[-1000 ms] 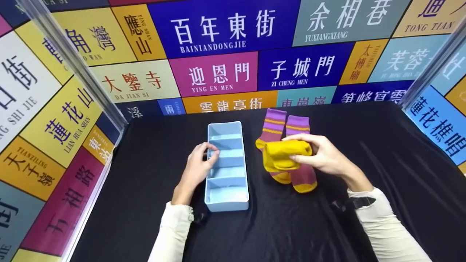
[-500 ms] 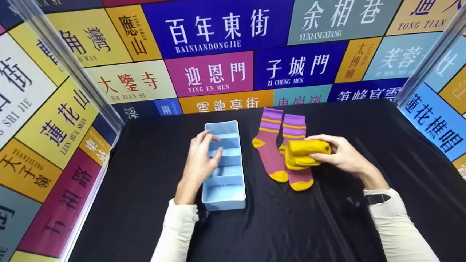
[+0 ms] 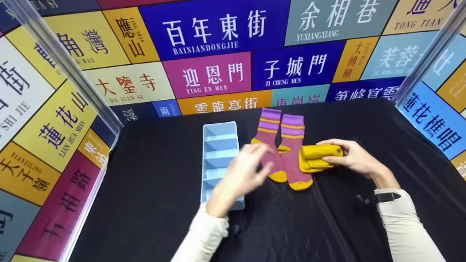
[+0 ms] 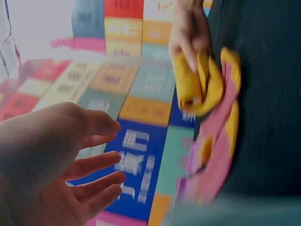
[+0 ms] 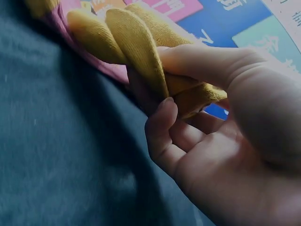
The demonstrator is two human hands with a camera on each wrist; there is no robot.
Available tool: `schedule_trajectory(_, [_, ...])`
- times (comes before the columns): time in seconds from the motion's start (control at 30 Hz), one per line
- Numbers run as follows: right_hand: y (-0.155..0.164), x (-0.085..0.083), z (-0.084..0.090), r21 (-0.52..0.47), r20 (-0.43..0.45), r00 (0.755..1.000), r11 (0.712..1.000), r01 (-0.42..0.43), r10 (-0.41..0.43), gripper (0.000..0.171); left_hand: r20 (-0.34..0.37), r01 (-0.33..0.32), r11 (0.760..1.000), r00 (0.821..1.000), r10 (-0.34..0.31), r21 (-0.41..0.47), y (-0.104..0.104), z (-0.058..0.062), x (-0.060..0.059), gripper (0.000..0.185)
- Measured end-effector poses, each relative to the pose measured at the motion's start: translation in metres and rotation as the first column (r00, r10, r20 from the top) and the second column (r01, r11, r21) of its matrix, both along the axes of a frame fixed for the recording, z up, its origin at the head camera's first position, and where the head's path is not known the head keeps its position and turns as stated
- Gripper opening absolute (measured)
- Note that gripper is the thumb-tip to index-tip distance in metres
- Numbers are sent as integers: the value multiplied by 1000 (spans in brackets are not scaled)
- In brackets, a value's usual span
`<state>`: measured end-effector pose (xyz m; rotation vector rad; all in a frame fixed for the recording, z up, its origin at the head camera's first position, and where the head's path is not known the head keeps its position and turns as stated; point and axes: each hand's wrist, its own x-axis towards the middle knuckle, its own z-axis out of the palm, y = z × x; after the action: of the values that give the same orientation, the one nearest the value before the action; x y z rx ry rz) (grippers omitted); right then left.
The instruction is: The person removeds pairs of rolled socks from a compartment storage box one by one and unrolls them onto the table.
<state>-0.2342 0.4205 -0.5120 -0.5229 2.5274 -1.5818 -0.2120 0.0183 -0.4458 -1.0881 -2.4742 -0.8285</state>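
Currently we hold the yellow roll (image 3: 318,157) in the right hand (image 3: 355,158), thumb on top and fingers curled underneath, so that the folded knit stays bundled and does not spring open. We see the roll just right of the sock pair (image 3: 282,147), touching its edge and low over the desk (image 3: 327,218). Our left hand (image 3: 242,174) hangs above the near right edge of the tray (image 3: 218,145), fingers spread and loose, pinching nothing; motion blur hides finer detail.

The roll is soft ribbed fabric, doubled into a thick oval. The pair lies flat and side by side: mauve knit with violet and yellow cuff stripes, yellow heels and toes. The tray is rigid pale-blue plastic, a long rectangle split by cross walls into compartments. A black cloth with slight creases covers the desk.
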Motion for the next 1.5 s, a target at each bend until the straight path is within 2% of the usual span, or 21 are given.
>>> schedule_trajectory(0.17, [8,1,-10,30,-21,999,999,28,-28,49,-14,81,990,996,-83,-114,38,-4,13,30])
schedule_trajectory(0.37, [6,0,-17,69,-70,996,995,68,-63,47,58,133,963,991,-123,-234,79,-21,18,32])
schedule_trajectory(0.47, [4,2,-18,102,-87,993,991,92,-83,46,92,131,954,990,-110,-270,96,-35,16,34])
schedule_trajectory(0.63, [3,4,-16,146,-89,991,983,111,-99,44,158,93,952,986,-47,-292,120,-53,9,48])
schedule_trajectory(0.77, [6,6,-12,171,-76,993,979,107,-95,42,207,70,956,978,-10,-284,133,-60,7,52])
schedule_trajectory(0.9, [9,9,-9,186,-72,994,978,95,-82,42,233,66,964,972,-4,-258,140,-64,8,50])
schedule_trajectory(1.03, [12,12,-7,200,-61,995,975,92,-81,43,216,74,969,976,-22,-235,144,-68,11,46])
schedule_trajectory(1.23, [15,14,-6,231,-28,990,963,138,-135,38,139,80,965,989,-46,-248,148,-76,17,46])
schedule_trajectory(1.4, [15,11,-8,251,-75,981,949,191,-178,32,92,74,960,994,-51,-270,149,-80,18,42])
schedule_trajectory(1.5, [13,9,-11,240,-98,974,944,225,-207,37,50,71,943,997,-58,-324,149,-81,18,36])
